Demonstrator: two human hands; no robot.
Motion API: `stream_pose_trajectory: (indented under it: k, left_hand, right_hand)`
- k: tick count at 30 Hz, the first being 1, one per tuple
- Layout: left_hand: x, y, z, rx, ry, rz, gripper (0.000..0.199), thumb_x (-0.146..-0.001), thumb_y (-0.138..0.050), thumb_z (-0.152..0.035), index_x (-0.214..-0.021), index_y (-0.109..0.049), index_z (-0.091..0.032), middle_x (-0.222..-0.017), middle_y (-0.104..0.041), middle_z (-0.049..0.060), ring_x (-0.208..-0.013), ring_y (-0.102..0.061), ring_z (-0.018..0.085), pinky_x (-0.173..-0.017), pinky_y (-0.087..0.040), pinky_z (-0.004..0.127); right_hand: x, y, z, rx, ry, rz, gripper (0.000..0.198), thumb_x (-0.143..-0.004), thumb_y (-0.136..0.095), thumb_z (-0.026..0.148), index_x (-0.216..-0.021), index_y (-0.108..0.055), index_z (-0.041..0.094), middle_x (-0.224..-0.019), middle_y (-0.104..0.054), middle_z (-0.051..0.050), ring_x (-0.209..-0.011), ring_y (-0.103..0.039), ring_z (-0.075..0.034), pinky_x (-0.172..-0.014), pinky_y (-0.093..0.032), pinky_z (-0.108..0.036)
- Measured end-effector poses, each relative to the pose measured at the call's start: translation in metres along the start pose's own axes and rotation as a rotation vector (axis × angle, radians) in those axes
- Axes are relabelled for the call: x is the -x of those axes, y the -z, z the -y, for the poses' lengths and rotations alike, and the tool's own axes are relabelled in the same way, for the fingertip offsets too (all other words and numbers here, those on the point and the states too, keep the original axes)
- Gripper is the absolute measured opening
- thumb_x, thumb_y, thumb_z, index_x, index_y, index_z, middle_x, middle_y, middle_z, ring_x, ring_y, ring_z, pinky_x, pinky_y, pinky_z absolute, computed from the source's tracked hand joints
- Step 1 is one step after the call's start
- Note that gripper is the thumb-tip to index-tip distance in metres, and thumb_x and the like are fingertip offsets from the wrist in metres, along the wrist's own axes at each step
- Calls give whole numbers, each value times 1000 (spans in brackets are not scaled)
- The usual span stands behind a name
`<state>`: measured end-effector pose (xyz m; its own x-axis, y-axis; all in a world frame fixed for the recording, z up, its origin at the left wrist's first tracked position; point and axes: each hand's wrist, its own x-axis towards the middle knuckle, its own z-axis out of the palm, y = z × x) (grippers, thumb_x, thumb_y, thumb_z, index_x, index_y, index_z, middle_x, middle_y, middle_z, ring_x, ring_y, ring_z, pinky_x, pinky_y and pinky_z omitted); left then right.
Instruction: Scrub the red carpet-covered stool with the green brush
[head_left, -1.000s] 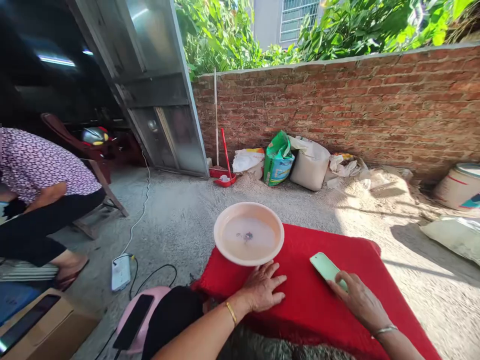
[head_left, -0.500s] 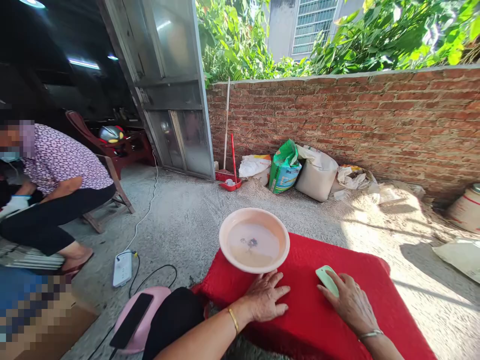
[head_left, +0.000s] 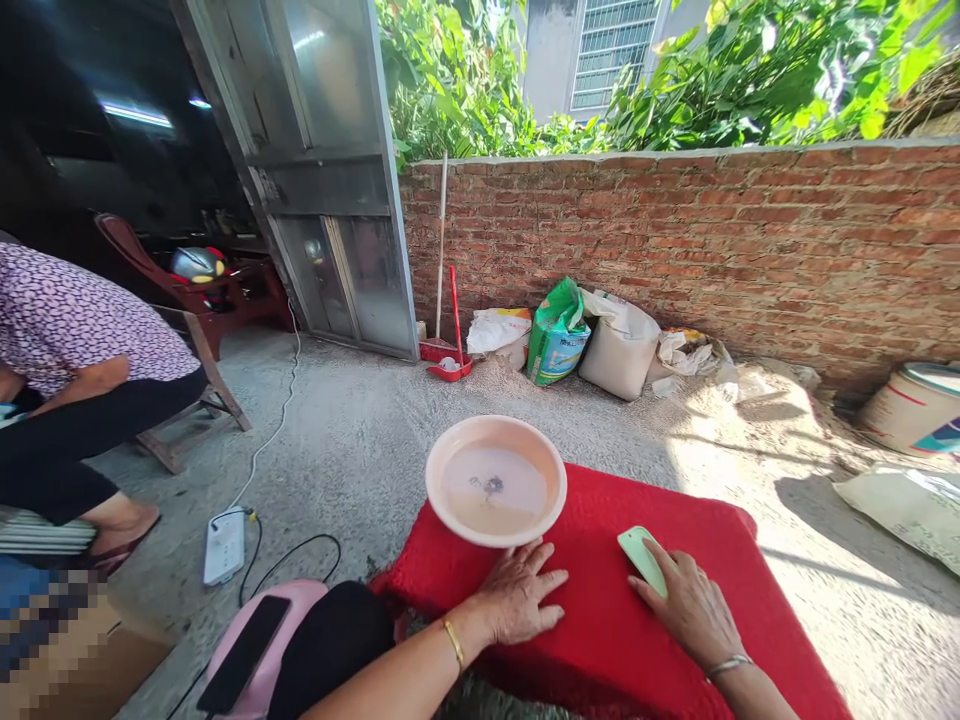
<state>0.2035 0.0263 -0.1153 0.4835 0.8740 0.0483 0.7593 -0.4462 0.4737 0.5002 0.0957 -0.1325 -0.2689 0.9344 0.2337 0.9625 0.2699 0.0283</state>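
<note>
A red cloth (head_left: 660,540) is spread over a low surface in front of me. My left hand (head_left: 521,592) lies flat on it with the fingers spread, just below the pink basin (head_left: 496,533). Cloudy water fills part of the basin, with a small dark pattern showing through. On the cloth's right side, my right hand (head_left: 690,605) grips a pale green scrubbing brush (head_left: 639,555), oblong with a small hole at its far end. Its underside is hidden against the cloth.
At left a person in a patterned shirt (head_left: 97,320) sits on a wooden chair. A power strip (head_left: 225,548), cords and a pink stool (head_left: 292,602) with a black phone (head_left: 246,655) are nearby. Sacks (head_left: 619,350) and a red dustpan (head_left: 450,371) stand by the brick wall (head_left: 720,240).
The view has turned slightly right, so everything sits a little further left. Both hands keep about the same places on the cloth, and the brush stays in my right hand.
</note>
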Motion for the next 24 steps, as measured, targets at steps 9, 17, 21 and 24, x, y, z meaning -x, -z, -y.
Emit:
stream_pose_trajectory:
  k: [9,17,21,24]
  left_hand:
    - [-2,-6,5,-35,16,33,58,-87,-45,-59,-137,-45,-31,-153,-28,8,-141,-20,30,-113,-17,53]
    - [-1,-3,3,-54,18,21,57,-87,-45,-59,-137,-45,-31,-153,-28,7,-141,-21,29,-113,-19,51]
    - [-1,-3,2,-52,17,23,57,-87,-44,-59,-137,-45,-31,-153,-28,7,-141,-20,29,-113,-18,51]
    - [-1,-4,3,-54,18,32,57,-88,-44,-58,-137,-44,-31,-153,-28,8,-141,-21,29,-113,-19,51]
  right_hand:
    - [21,2,-20,-108,-28,81,58,-84,-44,57,-130,-52,23,-99,-62,-10,-86,-63,-28,-75,-46,-39]
    - [22,5,-26,-267,-37,139,51,-82,-46,55,-122,-58,24,-93,-63,-9,-77,-64,-25,-72,-48,-39]
    - [18,7,-26,-300,-35,112,46,-81,-48,50,-117,-60,23,-92,-63,-9,-78,-63,-25,-75,-48,-40]
    - [12,15,-18,-342,-15,80,42,-84,-45,47,-113,-62,21,-94,-61,-10,-80,-63,-25,-77,-49,-40]
